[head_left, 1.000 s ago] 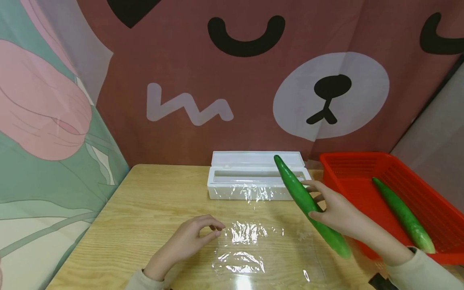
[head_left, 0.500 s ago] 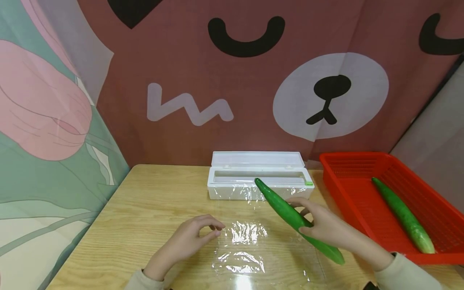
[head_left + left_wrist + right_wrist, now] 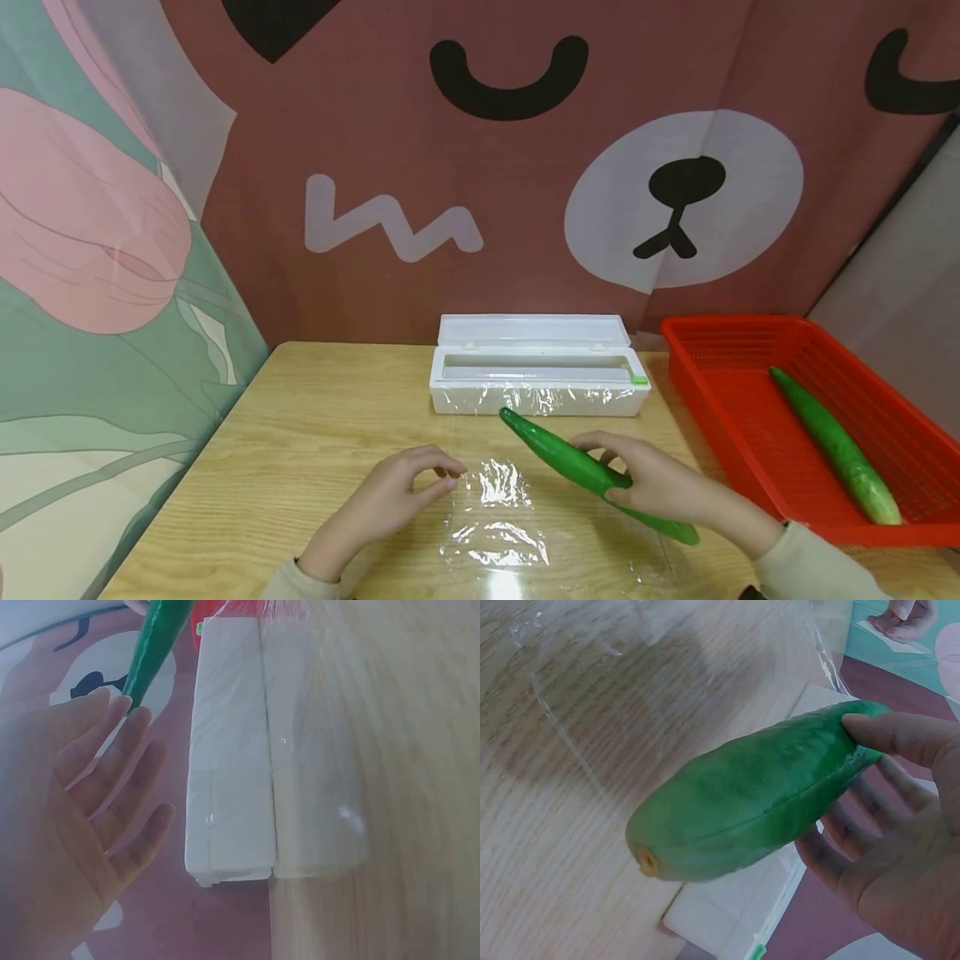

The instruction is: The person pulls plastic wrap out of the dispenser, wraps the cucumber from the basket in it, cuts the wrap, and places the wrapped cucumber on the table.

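A long green cucumber (image 3: 573,463) is held by my right hand (image 3: 652,477), thumb on one side and fingers on the other, as the right wrist view also shows. It slants above a sheet of clear plastic wrap (image 3: 498,517) spread on the table, its thin tip towards the far left. Over the left edge of the wrap my left hand (image 3: 393,492) hovers with loosely bent fingers and nothing in them. From a white wrap dispenser box (image 3: 536,402) with its lid raised, the wrap runs towards me.
A red plastic basket (image 3: 750,475) stands on the right with a second cucumber (image 3: 836,446) inside. Behind the wooden table (image 3: 300,417) hangs a brown curtain (image 3: 517,183) with a bear print. A green slider (image 3: 638,380) sits at the box's right end.
My right hand has carried the cucumber left and towards me, away from the basket, lower over the wrap and flatter in slant. The left hand has stayed in place.
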Motion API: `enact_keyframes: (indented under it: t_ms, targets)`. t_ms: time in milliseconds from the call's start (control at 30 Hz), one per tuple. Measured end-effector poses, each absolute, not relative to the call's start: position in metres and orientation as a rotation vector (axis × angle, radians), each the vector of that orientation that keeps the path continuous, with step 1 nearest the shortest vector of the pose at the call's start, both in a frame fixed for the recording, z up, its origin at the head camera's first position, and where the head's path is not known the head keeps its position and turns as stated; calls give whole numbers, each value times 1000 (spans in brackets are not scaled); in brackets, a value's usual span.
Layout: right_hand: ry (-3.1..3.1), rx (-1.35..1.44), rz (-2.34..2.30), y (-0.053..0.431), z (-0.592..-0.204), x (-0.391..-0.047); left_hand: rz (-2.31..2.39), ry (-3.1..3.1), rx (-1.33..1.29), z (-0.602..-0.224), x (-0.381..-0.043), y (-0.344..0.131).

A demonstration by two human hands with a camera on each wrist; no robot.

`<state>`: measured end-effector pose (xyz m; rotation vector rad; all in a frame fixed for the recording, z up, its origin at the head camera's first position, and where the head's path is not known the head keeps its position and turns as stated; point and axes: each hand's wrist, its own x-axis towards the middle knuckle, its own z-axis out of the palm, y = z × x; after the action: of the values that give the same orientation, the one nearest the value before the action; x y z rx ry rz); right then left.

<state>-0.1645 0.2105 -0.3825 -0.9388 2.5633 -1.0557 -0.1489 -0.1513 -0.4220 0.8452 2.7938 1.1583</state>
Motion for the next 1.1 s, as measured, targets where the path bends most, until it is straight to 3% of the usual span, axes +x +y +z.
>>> enact_keyframes:
  t_ms: [1100]
  targets:
    - [2547, -1043, -759, 173, -405, -180, 1146, 2800, 845, -423, -149, -150]
